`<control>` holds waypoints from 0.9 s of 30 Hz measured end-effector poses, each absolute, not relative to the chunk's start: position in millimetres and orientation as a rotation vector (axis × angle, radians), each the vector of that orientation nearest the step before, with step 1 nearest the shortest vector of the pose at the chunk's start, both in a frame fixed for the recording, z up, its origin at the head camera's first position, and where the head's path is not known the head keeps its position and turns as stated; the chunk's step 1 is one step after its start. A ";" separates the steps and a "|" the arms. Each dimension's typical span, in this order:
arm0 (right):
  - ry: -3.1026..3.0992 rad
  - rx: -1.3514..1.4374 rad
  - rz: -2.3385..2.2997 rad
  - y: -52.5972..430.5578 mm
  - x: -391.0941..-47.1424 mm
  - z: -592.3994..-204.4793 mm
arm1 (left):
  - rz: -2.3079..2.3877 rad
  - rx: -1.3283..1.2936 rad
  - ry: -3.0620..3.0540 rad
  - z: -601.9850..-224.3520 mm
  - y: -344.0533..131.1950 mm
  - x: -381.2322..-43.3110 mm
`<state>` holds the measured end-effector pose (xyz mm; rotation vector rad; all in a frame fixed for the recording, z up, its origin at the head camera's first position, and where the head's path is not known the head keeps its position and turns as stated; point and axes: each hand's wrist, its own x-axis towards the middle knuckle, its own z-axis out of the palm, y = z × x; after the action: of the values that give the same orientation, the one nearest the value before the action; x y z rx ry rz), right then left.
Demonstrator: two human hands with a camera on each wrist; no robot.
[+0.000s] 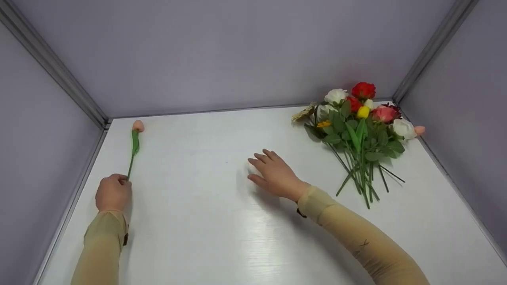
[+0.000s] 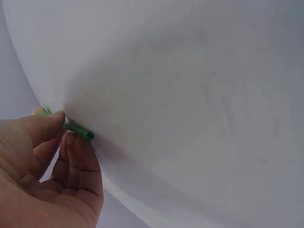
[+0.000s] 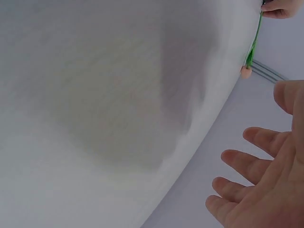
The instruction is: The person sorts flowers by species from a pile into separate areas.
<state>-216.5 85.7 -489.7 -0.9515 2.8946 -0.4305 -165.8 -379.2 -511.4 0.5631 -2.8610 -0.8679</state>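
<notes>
At the left of the table, my left hand [image 1: 113, 192] pinches the stem of a pink artificial tulip [image 1: 135, 142], its bloom pointing to the back wall. In the left wrist view, the cut end of the green stem [image 2: 80, 130] sticks out between thumb and fingertips. My right hand [image 1: 276, 174] hovers over the middle of the table with fingers spread and nothing in them. The right wrist view shows the same spread fingers [image 3: 249, 166], with the tulip [image 3: 246, 71] and left hand beyond them.
A pile of artificial flowers [image 1: 360, 130] lies at the back right, with red, white, pink and yellow blooms and its stems [image 1: 362, 178] toward the front. Grey walls [image 1: 237, 55] enclose the white table [image 1: 190, 221] at the back and both sides.
</notes>
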 end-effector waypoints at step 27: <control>2.905 0.090 -0.990 342.3 -245.3 -454.6 | -0.285 -1.050 -2.884 -494.6 -65.9 -151.6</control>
<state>-245.3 342.3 -454.6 0.0898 2.9054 -0.9901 -151.6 -65.9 -494.6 -1.0498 -2.8838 -0.2845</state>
